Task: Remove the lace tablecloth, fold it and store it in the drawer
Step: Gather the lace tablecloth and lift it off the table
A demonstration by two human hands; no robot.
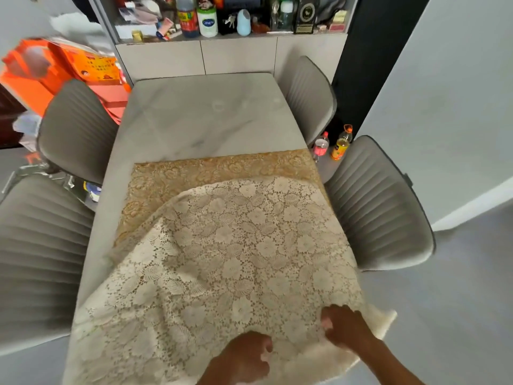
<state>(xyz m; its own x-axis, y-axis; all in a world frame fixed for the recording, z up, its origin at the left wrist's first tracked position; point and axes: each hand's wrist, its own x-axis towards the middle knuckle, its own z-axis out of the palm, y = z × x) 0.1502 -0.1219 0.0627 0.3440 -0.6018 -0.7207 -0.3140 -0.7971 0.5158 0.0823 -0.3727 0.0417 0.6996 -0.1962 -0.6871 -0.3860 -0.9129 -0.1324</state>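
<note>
1. A cream lace tablecloth (222, 259) lies bunched over the near end of a marble table (200, 118), partly covering a golden lace cloth (194, 170).
2. The left hand (244, 357) and right hand (344, 326), fingers curled, both grip the tablecloth's near edge.
3. Four grey chairs (377, 201) flank the table.

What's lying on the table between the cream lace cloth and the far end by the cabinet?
In the head view, a golden patterned cloth shows past the cream lace tablecloth; beyond it, the marble table is bare up to the cabinet.
</note>
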